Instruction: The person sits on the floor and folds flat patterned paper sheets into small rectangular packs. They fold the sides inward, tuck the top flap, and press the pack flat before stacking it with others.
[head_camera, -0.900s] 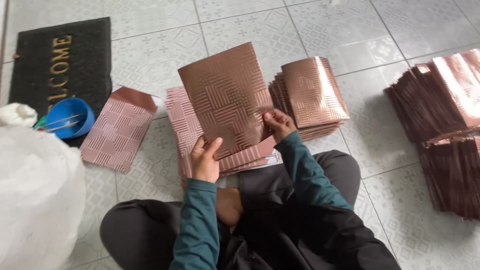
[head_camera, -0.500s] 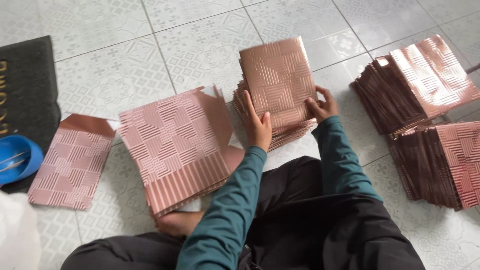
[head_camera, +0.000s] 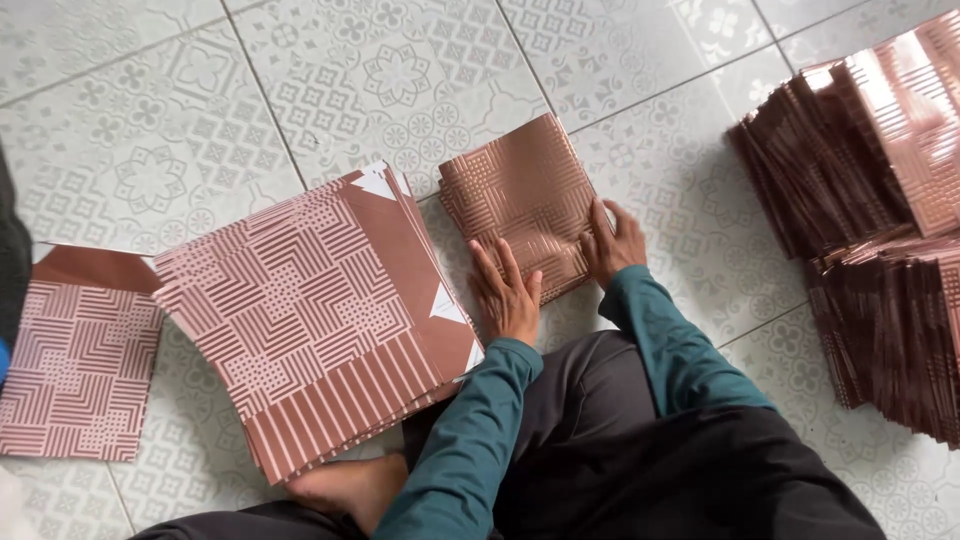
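Observation:
A small stack of shiny copper-coloured patterned paper bags lies flat on the tiled floor in front of me. My left hand rests palm down on the stack's near left edge, fingers spread. At the near right corner, my right hand presses on the same stack. Neither hand grips anything. To the left lies a larger pile of flat pink-and-brown patterned sheets, untouched.
A single folded patterned bag lies at the far left. Tall stacks of the same copper bags fill the right side. My crossed legs and a bare foot sit at the bottom. The floor is pale patterned tile.
The bag that my hands held up was moved right and laid down on the small stack; both hands now press flat on it. The view has shifted right and closer.

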